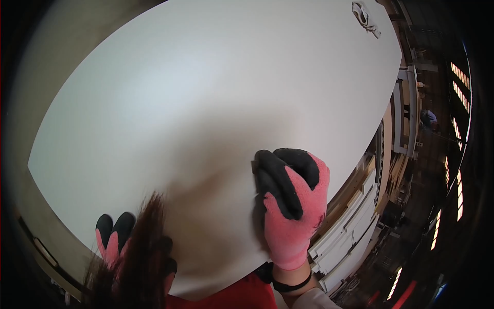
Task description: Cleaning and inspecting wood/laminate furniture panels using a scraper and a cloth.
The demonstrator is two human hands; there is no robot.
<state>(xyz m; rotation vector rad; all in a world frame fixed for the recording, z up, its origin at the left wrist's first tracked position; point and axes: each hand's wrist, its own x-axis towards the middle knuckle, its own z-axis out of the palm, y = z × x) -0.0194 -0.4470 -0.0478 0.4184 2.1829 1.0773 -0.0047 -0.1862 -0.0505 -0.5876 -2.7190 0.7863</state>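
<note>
A large white panel (216, 67) fills most of the view, with a soft shadow across its near part. My right hand (293, 206), in a pink glove with black-coated fingers, is closed over the panel right of the middle. Its fingers are curled together, and a small dark edge shows by the fingertips; I cannot make out what is in them. At the lower left my left hand (116, 239), gloved alike, rests at the panel's near edge with its fingers stretched out. Strands of dark hair (146, 247) hang in front and hide much of it.
A crumpled pale cloth (366, 20) lies at the panel's far right corner. Beyond the right edge are stacked white boards (347, 221) and wooden pieces. Further right, a person (428, 118) shows in the dark hall. A wall (56, 56) runs along the left.
</note>
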